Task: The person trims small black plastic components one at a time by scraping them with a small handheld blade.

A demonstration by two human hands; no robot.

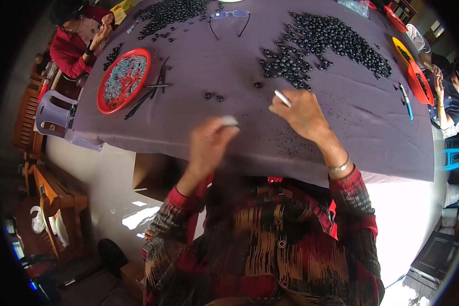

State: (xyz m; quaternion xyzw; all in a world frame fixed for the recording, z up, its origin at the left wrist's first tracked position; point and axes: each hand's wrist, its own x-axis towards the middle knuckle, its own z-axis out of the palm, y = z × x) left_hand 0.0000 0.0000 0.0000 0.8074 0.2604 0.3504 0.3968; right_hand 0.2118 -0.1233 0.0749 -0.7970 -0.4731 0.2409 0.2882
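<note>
I am pinching a small white tool [282, 98] in my right hand [302, 115] and a pale bit [229, 121] in my blurred left hand [211, 144], mid-frame, risking scattering the black beads [321, 43].

Bright daylight, fisheye-bent edges, slight motion blur

Small black rings sorted by hand on a purple cloth

A thin white tool [282, 98] is held in the right hand [301, 115]; the black rings [324, 43] are heaped just beyond its fingers, and a pale piece [229, 121] is pinched by the left hand [209, 145].
</note>
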